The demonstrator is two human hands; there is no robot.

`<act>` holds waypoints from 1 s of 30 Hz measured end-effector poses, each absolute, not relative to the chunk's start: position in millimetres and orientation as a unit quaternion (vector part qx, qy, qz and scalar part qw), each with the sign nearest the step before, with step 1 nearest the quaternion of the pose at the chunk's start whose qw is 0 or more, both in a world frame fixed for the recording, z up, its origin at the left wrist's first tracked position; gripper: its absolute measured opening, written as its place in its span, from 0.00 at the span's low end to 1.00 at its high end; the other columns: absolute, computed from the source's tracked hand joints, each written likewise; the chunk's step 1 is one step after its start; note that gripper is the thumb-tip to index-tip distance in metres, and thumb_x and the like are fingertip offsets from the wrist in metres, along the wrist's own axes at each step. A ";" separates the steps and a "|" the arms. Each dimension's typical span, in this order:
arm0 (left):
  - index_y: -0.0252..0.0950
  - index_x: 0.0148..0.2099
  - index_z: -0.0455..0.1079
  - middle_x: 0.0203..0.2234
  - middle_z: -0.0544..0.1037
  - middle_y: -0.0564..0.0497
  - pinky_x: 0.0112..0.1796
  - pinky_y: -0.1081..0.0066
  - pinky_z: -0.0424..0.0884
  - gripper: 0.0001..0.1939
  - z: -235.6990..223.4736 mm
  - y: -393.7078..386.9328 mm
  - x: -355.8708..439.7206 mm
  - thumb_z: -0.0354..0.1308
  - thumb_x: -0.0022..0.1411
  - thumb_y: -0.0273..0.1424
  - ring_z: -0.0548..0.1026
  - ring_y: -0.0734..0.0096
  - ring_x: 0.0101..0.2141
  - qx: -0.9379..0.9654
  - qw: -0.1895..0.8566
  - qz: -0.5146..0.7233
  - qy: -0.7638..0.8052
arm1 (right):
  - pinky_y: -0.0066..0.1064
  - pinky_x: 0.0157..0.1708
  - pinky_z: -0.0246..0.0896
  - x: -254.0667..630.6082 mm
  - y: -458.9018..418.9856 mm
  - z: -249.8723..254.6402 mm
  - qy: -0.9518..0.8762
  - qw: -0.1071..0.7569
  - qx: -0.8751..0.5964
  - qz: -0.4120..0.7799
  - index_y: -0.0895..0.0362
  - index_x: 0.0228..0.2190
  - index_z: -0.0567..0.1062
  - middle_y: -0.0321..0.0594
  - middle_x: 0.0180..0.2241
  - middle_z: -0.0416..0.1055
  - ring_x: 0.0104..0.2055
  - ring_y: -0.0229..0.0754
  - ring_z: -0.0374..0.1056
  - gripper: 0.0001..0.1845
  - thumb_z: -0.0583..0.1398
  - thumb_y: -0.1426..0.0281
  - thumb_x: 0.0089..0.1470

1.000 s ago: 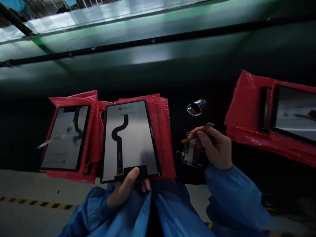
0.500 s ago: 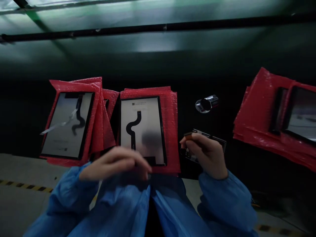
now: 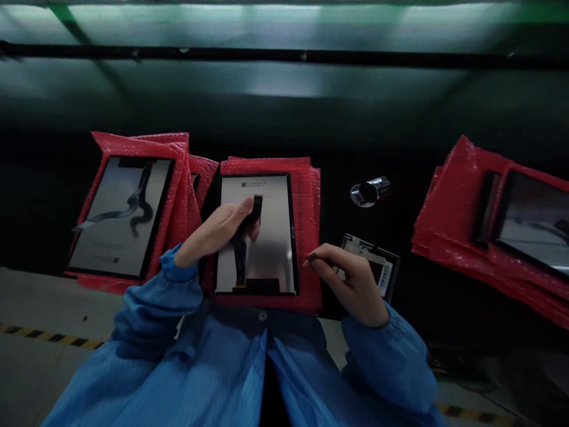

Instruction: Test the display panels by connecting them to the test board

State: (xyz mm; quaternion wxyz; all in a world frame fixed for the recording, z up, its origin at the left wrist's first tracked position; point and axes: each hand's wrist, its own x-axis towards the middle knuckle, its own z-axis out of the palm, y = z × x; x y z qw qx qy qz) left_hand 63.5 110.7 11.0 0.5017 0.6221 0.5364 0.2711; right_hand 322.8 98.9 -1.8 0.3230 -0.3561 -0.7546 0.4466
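Note:
A display panel (image 3: 273,249) lies back side up on red bubble-wrap sleeves (image 3: 307,225) in the middle. Over the panel, my left hand (image 3: 224,231) is closed, thumb and fingers pinching the upper part of its black flex cable (image 3: 240,261). The cable's lower end meets the panel near its bottom edge. To the right, my right hand (image 3: 351,279) pinches a small brownish piece (image 3: 312,256) between thumb and forefinger, just over the sleeve's right edge. What this piece is, I cannot make out. Partly behind that hand lies a small flat frame with a barcode label (image 3: 386,276).
On the left, another panel (image 3: 111,225) with a long cable rests on red sleeves (image 3: 178,207). A shiny round metal object (image 3: 371,191) stands behind my right hand. At the far right are more red sleeves (image 3: 453,207) and a dark-framed panel (image 3: 537,222).
My left hand has moved up over the middle panel and taken hold of its flex cable. The right hand has shifted left with the small brownish piece, uncovering more of the labelled frame.

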 end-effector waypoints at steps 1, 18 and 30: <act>0.37 0.26 0.69 0.25 0.74 0.45 0.37 0.64 0.67 0.34 17.5 105.2 62.9 0.33 0.70 0.51 0.72 0.61 0.31 0.559 0.611 0.282 0.485 | 0.25 0.32 0.63 321.5 97.9 -0.5 -0.753 0.322 -0.356 0.450 0.56 0.33 0.75 0.35 0.30 0.76 0.32 0.36 0.72 0.08 0.57 0.73 0.63; 0.36 0.30 0.70 0.18 0.59 0.57 0.28 0.73 0.61 0.12 26.6 73.8 113.7 0.58 0.64 0.36 0.57 0.77 0.21 0.223 0.825 0.384 0.348 | 0.27 0.35 0.59 320.8 91.0 3.2 -0.747 0.311 -0.345 0.476 0.56 0.30 0.68 0.37 0.30 0.68 0.33 0.36 0.65 0.14 0.49 0.72 0.68; 0.36 0.31 0.77 0.24 0.80 0.56 0.27 0.78 0.69 0.05 21.9 68.7 132.6 0.63 0.60 0.28 0.75 0.76 0.25 0.598 0.445 0.372 0.553 | 0.29 0.32 0.58 322.9 89.8 5.7 -0.753 0.306 -0.357 0.461 0.56 0.30 0.68 0.37 0.28 0.67 0.31 0.37 0.64 0.13 0.51 0.73 0.67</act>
